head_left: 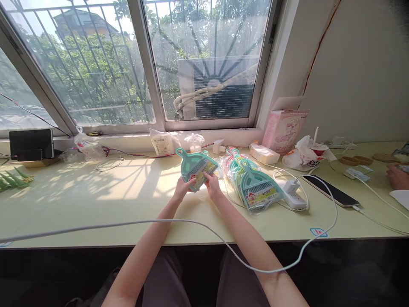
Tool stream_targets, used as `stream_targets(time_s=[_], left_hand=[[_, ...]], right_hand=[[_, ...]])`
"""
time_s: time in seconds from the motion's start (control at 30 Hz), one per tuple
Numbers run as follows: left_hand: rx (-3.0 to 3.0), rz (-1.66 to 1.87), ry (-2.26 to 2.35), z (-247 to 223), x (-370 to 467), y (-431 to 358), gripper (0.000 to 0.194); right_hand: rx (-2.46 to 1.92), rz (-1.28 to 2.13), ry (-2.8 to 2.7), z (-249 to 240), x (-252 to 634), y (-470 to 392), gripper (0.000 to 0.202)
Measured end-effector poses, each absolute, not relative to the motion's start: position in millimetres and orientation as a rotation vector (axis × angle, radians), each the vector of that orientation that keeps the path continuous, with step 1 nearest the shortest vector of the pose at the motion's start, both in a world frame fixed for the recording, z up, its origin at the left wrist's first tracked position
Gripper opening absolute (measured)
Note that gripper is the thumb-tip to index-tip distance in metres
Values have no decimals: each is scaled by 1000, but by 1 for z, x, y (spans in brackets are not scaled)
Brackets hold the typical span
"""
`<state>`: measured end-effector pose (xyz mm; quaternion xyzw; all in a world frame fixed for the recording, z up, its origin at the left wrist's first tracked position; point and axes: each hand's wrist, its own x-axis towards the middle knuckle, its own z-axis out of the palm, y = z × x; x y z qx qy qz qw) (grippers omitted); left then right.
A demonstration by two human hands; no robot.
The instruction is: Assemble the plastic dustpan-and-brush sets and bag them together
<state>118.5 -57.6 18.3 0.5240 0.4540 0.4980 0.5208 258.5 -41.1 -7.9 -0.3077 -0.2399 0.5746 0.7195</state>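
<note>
Between my two hands I hold a small green dustpan and brush set (197,167) in clear plastic wrap, tilted above the table with its looped handle toward the upper left. My left hand (184,187) grips its lower left edge, thumb on the front. My right hand (211,184) grips the lower right edge, thumb also on the front. To the right lies a pile of similar wrapped dustpan sets (255,183), mostly green with some pink ones at the back. Each shows grey bristles and a yellow printed label.
A white cable (191,221) hangs across my forearms. Right of the pile are a power strip (294,199), a phone (332,191) and a pink box (284,130). A tablet (31,145) stands far left. Another person's hand (397,176) shows at the right edge.
</note>
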Motion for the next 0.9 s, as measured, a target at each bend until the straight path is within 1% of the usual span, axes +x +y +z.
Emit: stream_targets(time_s=[0.13,0.27,0.37,0.5,0.57,0.63,0.7,0.77,0.8,0.83,0.9], left_hand=[[1280,1128,1016,19,118,-59,66],[1289,1153,1021,14,117,-56,65],[1276,1187,1026,8,118,-52,62],[1163,1247,1035,10,110,-43,51],[1065,1303,1049,14,97,-36,46],[962,1342,1033,19,78,-29,42],[887,1355,989,21,56,-24,38],[881,1330,954,20,36,-24,35],[899,1299,953,18,28,-24,34],[922,1252,957,16,21,-25,33],[956,1116,970,10,14,-28,33]], right_hand=[[-670,1216,-543,-9,261,-42,30],[-669,1235,-521,-11,259,-44,26],[-691,1267,-511,-10,257,-42,22],[-773,1336,-582,-3,256,-38,19],[-854,1314,-683,3,260,-39,28],[-970,1115,-891,8,266,-43,32],[-1077,698,-1167,11,273,-48,27],[-1133,250,-1392,13,278,-53,42],[-1138,91,-1474,14,280,-55,50],[-1130,-11,-1537,14,280,-56,55],[-1079,-100,-1622,13,280,-57,55]])
